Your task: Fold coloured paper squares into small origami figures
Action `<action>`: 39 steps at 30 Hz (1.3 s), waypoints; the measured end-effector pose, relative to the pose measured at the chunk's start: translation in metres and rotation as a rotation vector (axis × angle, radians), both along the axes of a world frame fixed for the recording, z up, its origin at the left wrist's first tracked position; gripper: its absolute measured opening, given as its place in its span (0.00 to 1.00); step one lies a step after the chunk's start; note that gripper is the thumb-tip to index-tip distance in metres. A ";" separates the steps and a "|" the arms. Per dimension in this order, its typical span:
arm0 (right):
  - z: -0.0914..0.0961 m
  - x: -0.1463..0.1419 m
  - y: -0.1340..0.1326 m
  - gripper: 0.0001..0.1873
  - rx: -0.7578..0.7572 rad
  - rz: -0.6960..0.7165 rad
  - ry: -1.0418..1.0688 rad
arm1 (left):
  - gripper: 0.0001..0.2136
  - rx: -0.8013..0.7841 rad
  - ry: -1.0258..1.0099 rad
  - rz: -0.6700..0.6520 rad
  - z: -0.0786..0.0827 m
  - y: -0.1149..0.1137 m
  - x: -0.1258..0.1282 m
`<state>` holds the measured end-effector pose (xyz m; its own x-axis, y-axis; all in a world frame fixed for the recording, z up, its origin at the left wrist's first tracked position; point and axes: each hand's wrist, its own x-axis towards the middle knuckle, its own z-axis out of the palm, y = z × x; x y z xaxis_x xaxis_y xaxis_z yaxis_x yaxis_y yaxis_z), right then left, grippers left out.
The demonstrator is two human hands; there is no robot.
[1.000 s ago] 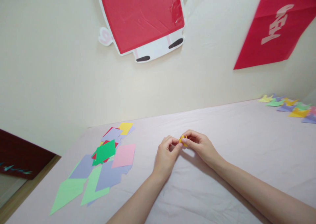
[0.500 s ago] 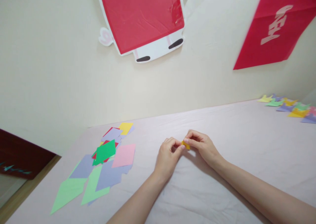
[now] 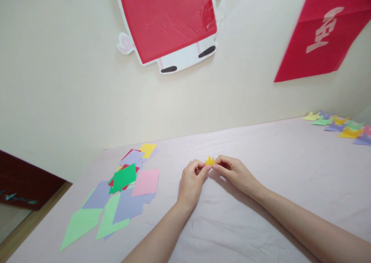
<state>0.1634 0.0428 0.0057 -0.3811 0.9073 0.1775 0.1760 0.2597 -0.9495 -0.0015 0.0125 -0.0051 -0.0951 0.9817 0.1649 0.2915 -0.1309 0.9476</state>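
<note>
A small folded piece of yellow paper [image 3: 210, 161] with pointed tips standing up is held between my two hands. My left hand [image 3: 193, 180] pinches its left side between thumb and fingers. On the other side, my right hand [image 3: 236, 173] grips its right edge in a pinch. The lower part of the folded paper is partly covered by my fingertips. Both hands are just above the pale cloth surface [image 3: 232, 232].
Loose sheets lie at left, among them a green sheet [image 3: 123, 179], a pink sheet [image 3: 145, 182] and a light green sheet [image 3: 79, 224]. Several folded paper figures, one a yellow figure [image 3: 350, 133], stand at far right. A wall [image 3: 246, 89] rises behind, with red decorations.
The yellow folded paper has shifted slightly left and up, and its pointed tips now show upright. Both hands have moved a little left with it, still pinching it.
</note>
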 end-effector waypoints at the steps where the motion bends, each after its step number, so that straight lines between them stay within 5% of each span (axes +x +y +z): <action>1: 0.001 0.000 -0.001 0.14 0.006 -0.008 -0.010 | 0.09 -0.004 -0.006 0.000 0.001 0.000 0.000; 20: -0.002 0.004 0.004 0.11 0.052 -0.106 0.093 | 0.06 0.010 0.034 -0.048 0.002 -0.002 0.001; 39: 0.004 0.005 0.006 0.15 0.004 0.033 0.030 | 0.07 -0.031 -0.145 -0.183 0.003 -0.001 0.001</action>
